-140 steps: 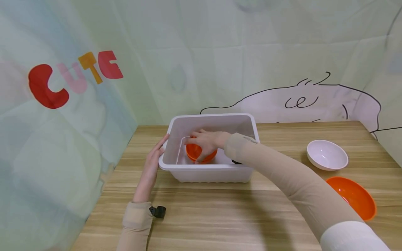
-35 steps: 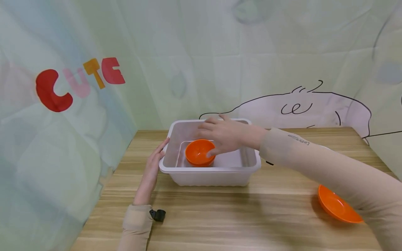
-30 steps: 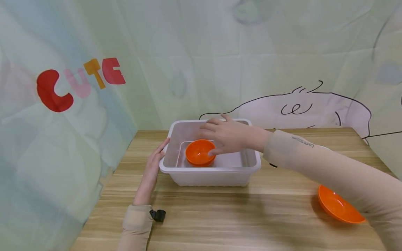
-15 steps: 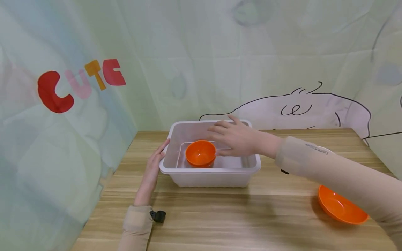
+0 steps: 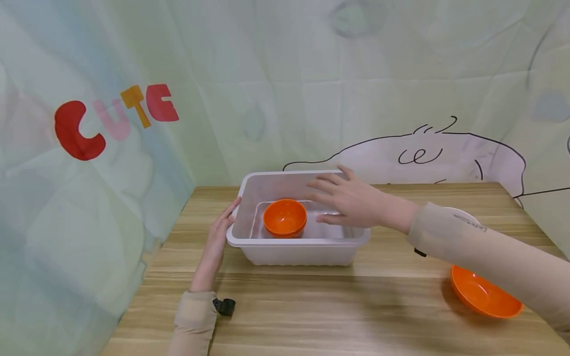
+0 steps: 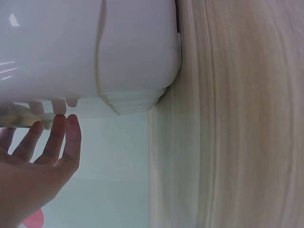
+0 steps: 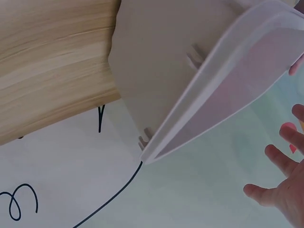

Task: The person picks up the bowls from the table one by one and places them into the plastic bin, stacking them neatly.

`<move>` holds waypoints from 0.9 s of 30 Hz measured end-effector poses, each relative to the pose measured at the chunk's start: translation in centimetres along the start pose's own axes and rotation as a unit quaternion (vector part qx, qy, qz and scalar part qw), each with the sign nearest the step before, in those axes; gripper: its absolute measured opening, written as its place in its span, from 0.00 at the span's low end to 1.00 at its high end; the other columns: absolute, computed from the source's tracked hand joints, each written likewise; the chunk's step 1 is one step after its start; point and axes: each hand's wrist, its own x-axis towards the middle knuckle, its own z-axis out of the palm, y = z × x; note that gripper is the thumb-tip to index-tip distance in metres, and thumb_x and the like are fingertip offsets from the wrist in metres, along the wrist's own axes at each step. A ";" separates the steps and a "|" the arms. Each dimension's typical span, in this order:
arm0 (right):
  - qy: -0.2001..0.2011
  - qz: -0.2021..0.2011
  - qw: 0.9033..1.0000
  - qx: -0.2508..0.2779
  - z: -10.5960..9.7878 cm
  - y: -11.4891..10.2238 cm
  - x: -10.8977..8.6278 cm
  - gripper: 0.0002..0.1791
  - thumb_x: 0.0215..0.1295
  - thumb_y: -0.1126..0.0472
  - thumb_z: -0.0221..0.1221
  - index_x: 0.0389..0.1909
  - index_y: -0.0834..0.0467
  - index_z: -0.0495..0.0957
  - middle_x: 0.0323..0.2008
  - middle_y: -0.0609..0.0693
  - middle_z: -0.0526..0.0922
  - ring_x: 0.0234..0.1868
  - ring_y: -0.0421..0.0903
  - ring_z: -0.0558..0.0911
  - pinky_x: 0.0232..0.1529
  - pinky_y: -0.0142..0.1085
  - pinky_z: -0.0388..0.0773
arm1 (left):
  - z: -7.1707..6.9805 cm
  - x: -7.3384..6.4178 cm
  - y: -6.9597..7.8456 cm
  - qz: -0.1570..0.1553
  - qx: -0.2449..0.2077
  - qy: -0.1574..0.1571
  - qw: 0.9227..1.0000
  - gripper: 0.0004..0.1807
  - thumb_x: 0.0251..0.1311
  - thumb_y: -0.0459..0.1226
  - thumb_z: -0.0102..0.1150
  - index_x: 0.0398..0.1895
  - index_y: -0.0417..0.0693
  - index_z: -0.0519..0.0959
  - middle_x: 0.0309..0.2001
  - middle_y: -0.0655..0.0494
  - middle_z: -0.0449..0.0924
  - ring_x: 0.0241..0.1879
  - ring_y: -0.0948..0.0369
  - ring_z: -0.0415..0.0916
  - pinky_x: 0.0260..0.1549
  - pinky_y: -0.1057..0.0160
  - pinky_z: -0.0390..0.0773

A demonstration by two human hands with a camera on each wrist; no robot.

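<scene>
A white plastic bin [image 5: 303, 254] stands on the wooden table, with stacked orange bowls [image 5: 285, 217] inside toward its left. My left hand [image 5: 216, 237] rests against the bin's left side, fingertips at the rim; the left wrist view shows the left fingers [image 6: 56, 137] nearly straight at the bin wall. Over the bin's right half, my right hand [image 5: 356, 200] is spread and holds nothing. In the right wrist view the right fingers [image 7: 280, 159] are apart from the bin's rim. A white bowl [image 5: 463, 216] is mostly hidden behind the right sleeve.
On the table's right side lies an orange dish [image 5: 483, 294], partly covered by the right forearm. The wooden table [image 5: 311, 306] extends in front of the bin. A printed curtain [image 5: 267, 89] hangs close behind the table and along its left.
Earlier my right hand reached down to the orange bowls in the bin. It has let go, risen and drawn off to the right, while the left hand stays at the bin's side.
</scene>
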 end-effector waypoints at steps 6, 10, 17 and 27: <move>0.018 0.000 1.000 -0.005 0.5 0.0 -0.9 0.31 0.67 0.40 0.51 0.69 0.47 0.65 0.69 0.51 0.67 0.70 0.55 0.64 0.66 0.66 0.52 | -0.1 0.0 -0.1 0.003 -0.006 -0.002 1.000 0.27 0.69 0.39 0.37 0.70 0.62 0.64 0.74 0.64 0.57 0.75 0.62 0.48 0.72 0.49 0.48; 0.029 0.002 0.999 -0.015 0.9 0.0 -1.4 0.30 0.68 0.40 0.51 0.68 0.47 0.66 0.69 0.50 0.67 0.70 0.55 0.64 0.66 0.66 0.52 | -0.1 0.0 -0.1 0.007 -0.006 -0.003 1.000 0.27 0.69 0.39 0.37 0.71 0.61 0.64 0.74 0.64 0.57 0.75 0.61 0.47 0.72 0.47 0.47; 0.041 0.010 0.999 -0.017 1.6 0.1 -2.3 0.30 0.67 0.41 0.51 0.67 0.49 0.67 0.69 0.51 0.67 0.69 0.54 0.64 0.64 0.66 0.55 | -0.2 0.0 -0.2 0.012 -0.003 -0.004 1.000 0.26 0.69 0.40 0.37 0.71 0.62 0.64 0.74 0.64 0.58 0.75 0.61 0.48 0.72 0.47 0.47; 0.040 0.042 0.998 -0.001 2.2 -0.1 -4.0 0.30 0.66 0.42 0.52 0.67 0.47 0.66 0.70 0.50 0.66 0.70 0.54 0.63 0.65 0.65 0.55 | -0.2 0.0 -0.2 0.015 -0.005 -0.005 1.000 0.27 0.69 0.39 0.37 0.71 0.61 0.64 0.74 0.63 0.58 0.75 0.60 0.49 0.72 0.45 0.47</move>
